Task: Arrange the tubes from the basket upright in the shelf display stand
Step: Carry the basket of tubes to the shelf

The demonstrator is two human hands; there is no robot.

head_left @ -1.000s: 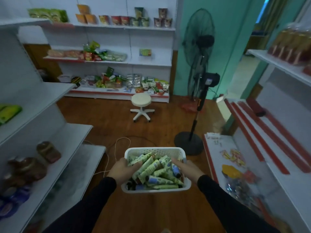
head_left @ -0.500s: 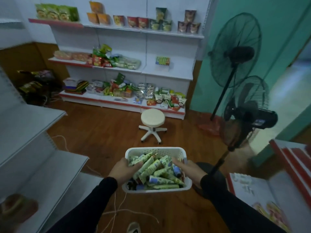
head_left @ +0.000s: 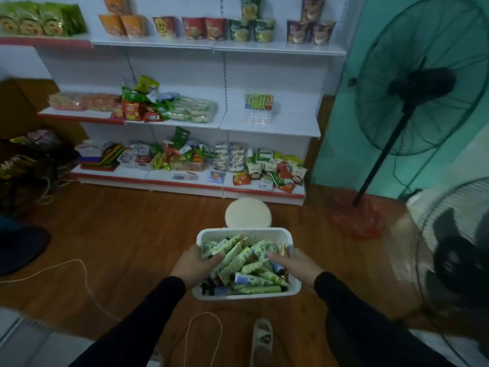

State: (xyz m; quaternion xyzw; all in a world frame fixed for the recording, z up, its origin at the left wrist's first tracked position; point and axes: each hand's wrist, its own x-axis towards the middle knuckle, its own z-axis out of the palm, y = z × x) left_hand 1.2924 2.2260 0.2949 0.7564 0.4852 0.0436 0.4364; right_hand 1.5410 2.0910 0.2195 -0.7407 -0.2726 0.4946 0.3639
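Now closer to shelf [head_left: 270, 128]; stool [head_left: 248, 214] just ahead. Both hands, left hand [head_left: 197, 263] and right hand [head_left: 297, 263], still grip basket [head_left: 244, 234] of tubes [head_left: 246, 266].

This is a small shop. White retail shelving [head_left: 219, 46] with red price strips runs along the back wall, stocked in rows with snack packets [head_left: 203, 27], biscuit packs [head_left: 190, 111] and loose sachets [head_left: 272, 170] on the bottom tier. A clear display stand [head_left: 258, 112] sits on the middle shelf. Pedestal fans [head_left: 420, 83] stand on the wooden floor [head_left: 119, 221] beside a round stool [head_left: 248, 214].
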